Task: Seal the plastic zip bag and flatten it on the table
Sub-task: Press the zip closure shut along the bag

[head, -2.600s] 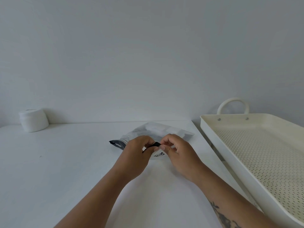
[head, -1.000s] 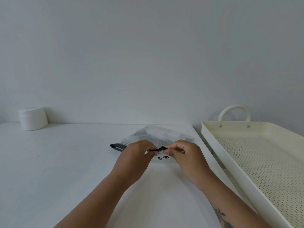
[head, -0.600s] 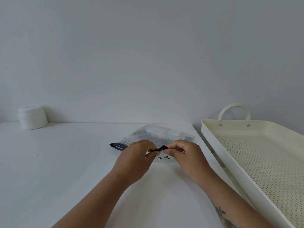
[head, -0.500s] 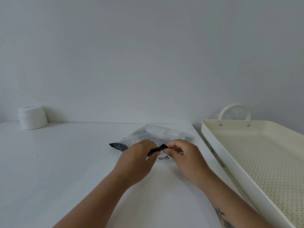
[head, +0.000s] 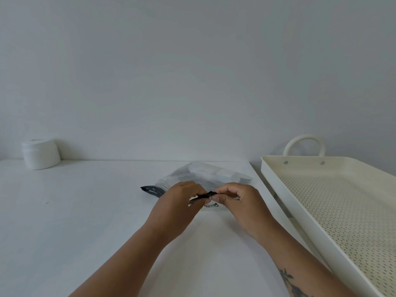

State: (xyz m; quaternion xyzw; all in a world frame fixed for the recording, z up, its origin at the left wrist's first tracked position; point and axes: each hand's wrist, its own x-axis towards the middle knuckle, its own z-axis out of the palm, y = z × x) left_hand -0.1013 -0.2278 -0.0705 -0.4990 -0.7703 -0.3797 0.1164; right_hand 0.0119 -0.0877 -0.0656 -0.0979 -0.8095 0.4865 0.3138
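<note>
Zip bag (head: pixel 205 175), seemingly IKEA-marked, dark zip strip (head: pixel 200 197) pinched between left hand (head: pixel 177 209) and right hand (head: pixel 242 207).

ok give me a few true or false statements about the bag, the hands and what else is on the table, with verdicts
1. Both the left hand and the right hand pinch the zip bag's dark strip. True.
2. The bag lies inside the perforated tray. False: it lies on the table, left of the tray.
3. A white roll stands at the far left by the wall. True.
4. The tray holds several items. False: no item shows in it.
</note>
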